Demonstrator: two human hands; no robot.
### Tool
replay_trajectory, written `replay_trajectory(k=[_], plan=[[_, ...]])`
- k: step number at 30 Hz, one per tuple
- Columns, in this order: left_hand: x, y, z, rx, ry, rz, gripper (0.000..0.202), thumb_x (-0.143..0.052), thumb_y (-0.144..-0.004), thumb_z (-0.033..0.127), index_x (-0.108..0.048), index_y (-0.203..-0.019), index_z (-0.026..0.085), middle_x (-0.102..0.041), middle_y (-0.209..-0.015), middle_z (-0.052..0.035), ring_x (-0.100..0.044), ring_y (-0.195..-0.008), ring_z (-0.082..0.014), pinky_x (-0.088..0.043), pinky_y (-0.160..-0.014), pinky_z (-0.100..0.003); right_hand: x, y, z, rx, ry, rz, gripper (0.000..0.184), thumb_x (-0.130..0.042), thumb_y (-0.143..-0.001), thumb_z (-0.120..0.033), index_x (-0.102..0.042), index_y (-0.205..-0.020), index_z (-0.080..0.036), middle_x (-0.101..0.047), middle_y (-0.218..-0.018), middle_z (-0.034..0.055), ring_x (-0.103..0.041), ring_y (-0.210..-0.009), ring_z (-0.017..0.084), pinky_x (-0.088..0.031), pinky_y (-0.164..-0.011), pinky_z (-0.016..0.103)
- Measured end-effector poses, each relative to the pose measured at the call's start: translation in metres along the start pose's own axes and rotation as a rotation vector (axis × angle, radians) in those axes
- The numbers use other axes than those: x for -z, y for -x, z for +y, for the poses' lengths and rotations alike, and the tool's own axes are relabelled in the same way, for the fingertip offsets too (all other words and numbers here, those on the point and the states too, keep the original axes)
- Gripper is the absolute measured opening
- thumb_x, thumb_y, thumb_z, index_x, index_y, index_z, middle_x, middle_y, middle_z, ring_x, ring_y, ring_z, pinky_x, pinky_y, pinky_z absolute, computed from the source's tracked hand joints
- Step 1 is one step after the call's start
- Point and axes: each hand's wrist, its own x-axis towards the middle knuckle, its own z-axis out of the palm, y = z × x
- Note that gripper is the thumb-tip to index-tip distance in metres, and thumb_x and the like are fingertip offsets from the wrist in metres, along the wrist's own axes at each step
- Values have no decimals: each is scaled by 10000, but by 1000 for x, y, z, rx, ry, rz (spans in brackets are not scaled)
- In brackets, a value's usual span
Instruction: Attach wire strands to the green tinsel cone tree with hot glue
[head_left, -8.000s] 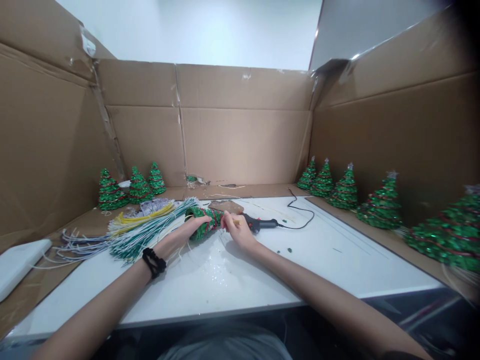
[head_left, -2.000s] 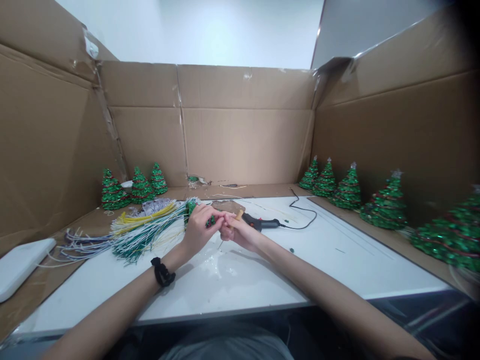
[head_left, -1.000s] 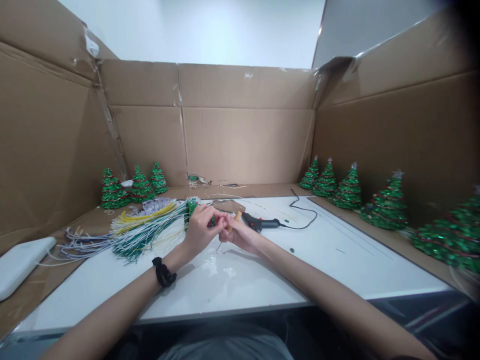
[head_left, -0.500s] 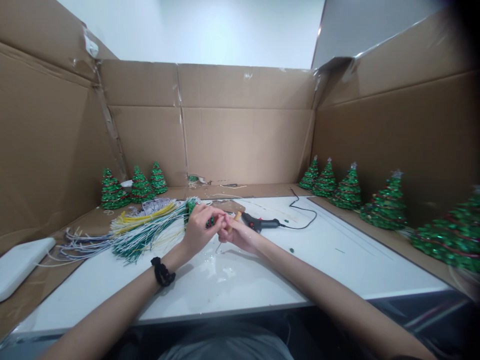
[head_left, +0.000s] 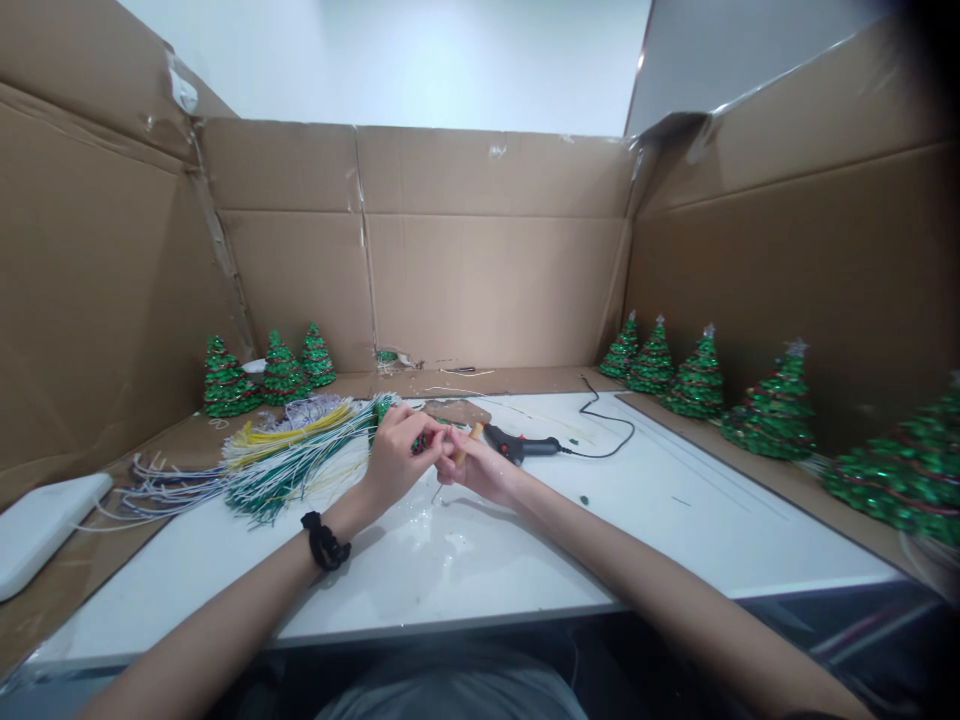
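Note:
Over the white board [head_left: 420, 590], my two hands meet with their fingertips pressed together. My left hand [head_left: 401, 445] is closed in a pinch, and what lies between its fingers is too small and hidden to name. My right hand [head_left: 480, 470] is closed around a tool with a short orange-tan handle [head_left: 477, 431]; a thin metal shaft [head_left: 437, 493] pokes out below the fingers. Behind my left hand, a green glittery piece [head_left: 381, 408] is partly covered, with some red showing between the hands. A black hot glue gun [head_left: 525, 445] lies just beyond my right hand.
Bundles of green and white strands [head_left: 277, 478] and yellow strands [head_left: 289, 437] lie at left. Several green trees [head_left: 694, 380] line the right side; three more trees [head_left: 229, 380] stand back left. A cord [head_left: 611, 450] trails from the glue gun. Cardboard walls [head_left: 495, 280] surround the board.
Almost nothing differs. Both hands keep the same place and hold, with only a very slight shift of the fingers and the view.

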Motion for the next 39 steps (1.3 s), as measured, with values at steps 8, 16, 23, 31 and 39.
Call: replay_trajectory(k=[8,16,23,31,39], plan=[[0,0,-1,33,16,7,114,-529,-819,174,-592,-725,196,-618,-657,-12,-505,-697,-179,-418,-680,-338,5,-1,1,22,-18,-57,361,-595,-781,-537,-501,-769,-188,-440,-605,-43,-380,-551,98,-335,-598,254],[0,-1,0,24,38,4,105,-543,-835,218,-645,-857,209,-628,-636,-3,-510,-684,-181,-422,-687,-343,6,-2,2,-22,-23,-44,393,-582,-776,-563,-510,-731,-180,-432,-611,-36,-373,-553,97,-319,-596,257],[0,0,-1,-16,15,17,122,-537,-845,212,-644,-787,206,-639,-649,-9,-517,-689,-180,-414,-669,-338,2,0,0,-4,-3,4,375,-635,-744,-536,-499,-723,-186,-433,-600,-42,-364,-555,98,-322,-587,252],[1,-1,0,-50,-106,-37,209,-505,-824,192,-576,-628,203,-546,-551,1,-487,-655,-180,-387,-658,-338,1,-2,1,28,35,20,354,-646,-749,-500,-475,-721,-191,-410,-573,-53,-350,-541,94,-311,-562,245],[0,0,-4,28,-72,22,144,-521,-806,185,-540,-665,203,-544,-622,-4,-487,-669,-178,-393,-660,-324,-5,0,-2,34,41,18,327,-632,-772,-477,-477,-741,-191,-429,-579,-53,-352,-527,90,-311,-557,244]])
